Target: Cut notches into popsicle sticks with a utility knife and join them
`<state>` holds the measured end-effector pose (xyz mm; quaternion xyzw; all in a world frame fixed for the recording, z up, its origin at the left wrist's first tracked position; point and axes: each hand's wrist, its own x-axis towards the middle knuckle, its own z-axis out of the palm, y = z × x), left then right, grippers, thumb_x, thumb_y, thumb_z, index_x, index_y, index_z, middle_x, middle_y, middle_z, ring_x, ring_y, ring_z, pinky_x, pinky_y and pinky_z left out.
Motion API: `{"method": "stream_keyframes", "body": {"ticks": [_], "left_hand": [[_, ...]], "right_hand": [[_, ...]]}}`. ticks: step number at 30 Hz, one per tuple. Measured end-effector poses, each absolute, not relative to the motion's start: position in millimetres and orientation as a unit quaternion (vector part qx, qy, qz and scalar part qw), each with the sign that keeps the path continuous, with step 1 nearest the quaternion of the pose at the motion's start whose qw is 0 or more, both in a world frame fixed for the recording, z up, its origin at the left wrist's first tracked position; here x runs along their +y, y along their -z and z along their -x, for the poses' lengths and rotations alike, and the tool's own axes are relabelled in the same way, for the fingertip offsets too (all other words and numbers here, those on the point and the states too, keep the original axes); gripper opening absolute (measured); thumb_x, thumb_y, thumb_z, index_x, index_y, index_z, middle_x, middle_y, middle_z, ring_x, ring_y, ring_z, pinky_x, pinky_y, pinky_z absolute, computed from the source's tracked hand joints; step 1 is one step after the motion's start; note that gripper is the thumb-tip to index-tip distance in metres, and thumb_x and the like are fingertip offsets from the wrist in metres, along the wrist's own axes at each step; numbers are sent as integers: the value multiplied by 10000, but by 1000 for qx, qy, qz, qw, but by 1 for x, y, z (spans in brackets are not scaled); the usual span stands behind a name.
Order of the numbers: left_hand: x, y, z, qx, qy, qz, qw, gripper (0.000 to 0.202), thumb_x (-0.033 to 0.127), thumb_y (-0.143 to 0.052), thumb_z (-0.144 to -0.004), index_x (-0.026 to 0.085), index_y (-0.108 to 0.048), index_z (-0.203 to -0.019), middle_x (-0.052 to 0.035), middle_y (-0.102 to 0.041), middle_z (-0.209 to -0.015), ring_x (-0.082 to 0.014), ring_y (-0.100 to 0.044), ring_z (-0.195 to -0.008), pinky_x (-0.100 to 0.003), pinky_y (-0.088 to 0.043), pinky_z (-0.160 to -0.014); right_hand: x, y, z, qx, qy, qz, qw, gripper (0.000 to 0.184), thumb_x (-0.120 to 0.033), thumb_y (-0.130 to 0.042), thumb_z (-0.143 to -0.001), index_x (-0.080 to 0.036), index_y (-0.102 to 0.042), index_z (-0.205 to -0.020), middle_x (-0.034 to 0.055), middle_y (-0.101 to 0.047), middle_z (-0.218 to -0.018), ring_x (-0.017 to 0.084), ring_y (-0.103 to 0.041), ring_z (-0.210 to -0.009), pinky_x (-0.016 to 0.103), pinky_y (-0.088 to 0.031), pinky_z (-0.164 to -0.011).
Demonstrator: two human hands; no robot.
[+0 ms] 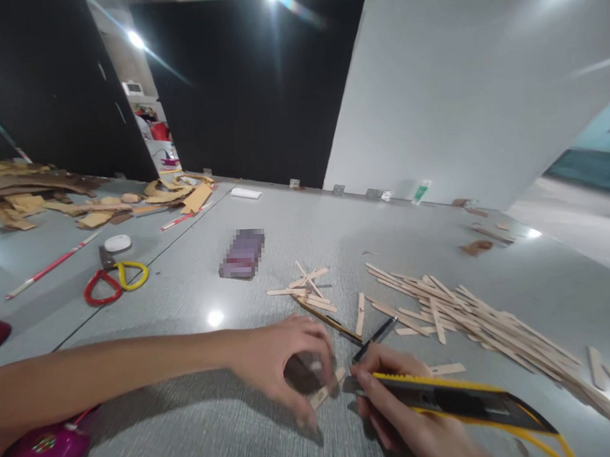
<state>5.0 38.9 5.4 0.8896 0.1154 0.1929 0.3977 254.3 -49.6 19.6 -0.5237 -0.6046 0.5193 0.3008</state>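
My right hand (409, 425) grips a yellow and black utility knife (466, 399), its tip pointing left. Beside that tip lies a craft stick (327, 391) with small dark marks on it. Over the stick's left end my left hand (269, 360) hovers, thumb and fingers curved wide apart with nothing between them. A dark pen (381, 334) rests just beyond my right fingers. Near it lies a thin brown strip (328, 319), with a few loose craft sticks (309, 279) around its far end.
To the right spreads a large heap of craft sticks (468, 313). A blurred phone-like object (243, 254) lies ahead. On the left are scissors (107, 282), a white mouse (118, 243), cardboard scraps (99, 212) and a magenta object (50, 451). Black and white panels border the table's far edge.
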Motion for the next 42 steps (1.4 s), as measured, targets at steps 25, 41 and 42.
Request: {"method": "stream_keyframes", "body": {"ticks": [25, 41, 42], "left_hand": [[33, -9, -4, 134, -135, -909, 371, 865, 448, -923, -814, 249, -547, -1568, -122, -433, -1681, -328, -328, -1614, -567, -91, -1358], [32, -5, -8, 127, -149, -910, 365, 874, 474, -933, -792, 258, -565, -1555, -123, -445, -1676, -344, -325, -1614, -577, -120, -1355], [32, -4, -8, 129, -151, -910, 364, 881, 483, -931, -792, 245, -563, -1556, -133, -449, -1672, -349, -323, -1614, -580, -121, -1354]], "right_hand": [[-40, -19, -246, -778, -390, 414, 267, 257, -409, -558, -1081, -249, -613, -887, -54, -609, -583, 119, -478, -483, 250, -391, -511], [-39, -23, -242, -777, -387, 427, 252, 304, -452, -522, -1097, -256, -618, -886, -51, -592, -600, 129, -497, -498, 253, -410, -511], [-40, -23, -243, -780, -377, 431, 252, 296, -451, -529, -1095, -257, -628, -894, -50, -597, -596, 133, -509, -501, 258, -423, -525]]}}
